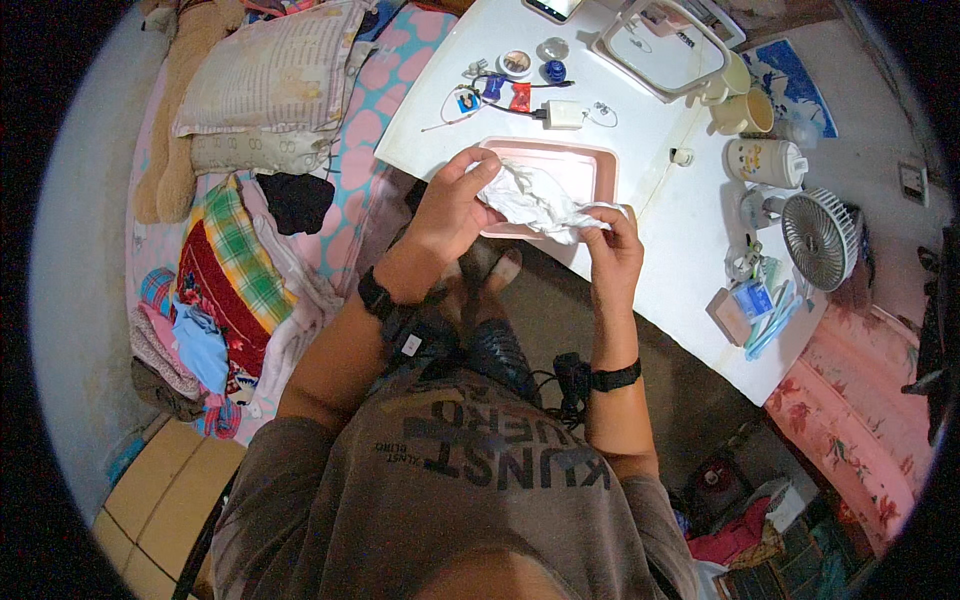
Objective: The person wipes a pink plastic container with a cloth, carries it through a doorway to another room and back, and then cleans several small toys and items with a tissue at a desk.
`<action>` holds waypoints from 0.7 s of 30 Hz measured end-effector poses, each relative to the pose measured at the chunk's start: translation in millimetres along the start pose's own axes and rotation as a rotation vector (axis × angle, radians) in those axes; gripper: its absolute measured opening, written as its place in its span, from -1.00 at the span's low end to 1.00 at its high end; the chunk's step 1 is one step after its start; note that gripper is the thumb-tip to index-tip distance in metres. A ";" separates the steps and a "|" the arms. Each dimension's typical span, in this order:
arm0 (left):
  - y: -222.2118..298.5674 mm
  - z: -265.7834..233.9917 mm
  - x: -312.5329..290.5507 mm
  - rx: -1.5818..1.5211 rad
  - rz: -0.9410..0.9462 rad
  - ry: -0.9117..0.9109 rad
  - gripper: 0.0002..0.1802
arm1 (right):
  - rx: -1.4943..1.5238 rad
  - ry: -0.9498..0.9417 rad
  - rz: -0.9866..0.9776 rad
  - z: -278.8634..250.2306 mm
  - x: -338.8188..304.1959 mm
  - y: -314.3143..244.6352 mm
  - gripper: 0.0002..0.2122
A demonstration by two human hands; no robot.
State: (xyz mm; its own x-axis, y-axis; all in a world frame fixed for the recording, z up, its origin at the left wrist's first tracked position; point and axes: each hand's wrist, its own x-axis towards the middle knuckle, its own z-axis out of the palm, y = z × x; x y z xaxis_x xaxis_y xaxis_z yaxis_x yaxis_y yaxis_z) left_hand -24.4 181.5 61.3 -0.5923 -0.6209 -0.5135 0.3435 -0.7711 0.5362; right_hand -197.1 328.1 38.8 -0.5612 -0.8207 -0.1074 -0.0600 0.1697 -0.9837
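Observation:
A crumpled white cloth (535,197) is stretched between my two hands. My left hand (462,205) grips its left end, thumb on top. At the other end, my right hand (612,238) pinches a twisted part of the cloth. Beneath it lies a shallow pink tray (606,170) at the near edge of the white table (650,255). The cloth hides much of the tray's inside, so I cannot tell whether its lower part touches the tray.
Behind the tray lie a white charger (564,115) with a cable, small packets and a round compact (515,65). A framed mirror (665,48), mugs (745,112), a lidded cup (765,163) and a small fan (820,240) line the right side. A bed with folded blankets (235,250) is at left.

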 end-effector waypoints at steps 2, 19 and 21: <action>2.4 -4.5 3.0 0.064 -0.023 -0.033 -0.76 | 0.084 0.024 0.029 -0.1 1.0 0.6 -0.90; -36.1 -10.1 2.8 0.033 -0.210 -0.130 -0.70 | 0.671 0.193 0.296 27.1 3.8 -16.4 -0.79; -38.6 -13.9 3.2 0.018 -0.214 -0.136 -0.72 | 0.685 0.214 0.312 28.3 3.0 -22.8 -0.80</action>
State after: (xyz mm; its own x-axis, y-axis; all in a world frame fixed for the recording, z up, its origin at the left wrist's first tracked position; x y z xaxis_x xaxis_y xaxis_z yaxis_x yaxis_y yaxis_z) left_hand -29.4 207.3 29.7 -0.7434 -0.4180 -0.5222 0.1874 -0.8796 0.4373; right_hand -174.1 306.4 56.9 -0.6193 -0.6558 -0.4317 0.6104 -0.0563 -0.7901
